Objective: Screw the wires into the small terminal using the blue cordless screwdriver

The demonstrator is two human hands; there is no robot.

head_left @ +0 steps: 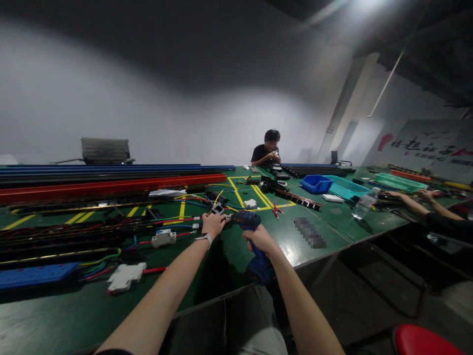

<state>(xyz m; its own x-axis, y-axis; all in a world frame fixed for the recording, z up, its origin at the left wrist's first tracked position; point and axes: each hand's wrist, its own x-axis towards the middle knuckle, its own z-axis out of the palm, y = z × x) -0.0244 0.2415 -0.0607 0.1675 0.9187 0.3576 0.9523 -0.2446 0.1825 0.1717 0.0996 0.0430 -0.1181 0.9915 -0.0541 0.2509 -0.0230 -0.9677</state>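
My right hand is wrapped around the grip of a blue cordless drill, its nose pointing left over the table. My left hand, with a watch on the wrist, is closed on a small dark part with a pale frame. The drill's tip reaches the fingers of that hand; the exact contact is too small to make out. Coloured wires run left from the part. Left of my left hand lie a white circuit breaker and a second white breaker with a red wire.
Long orange rails and a blue socket strip lie at left. Red-handled pliers, a blue bin, a turquoise tray and a plastic bottle are rightward. A person sits opposite; a co-worker's arms reach in from the right.
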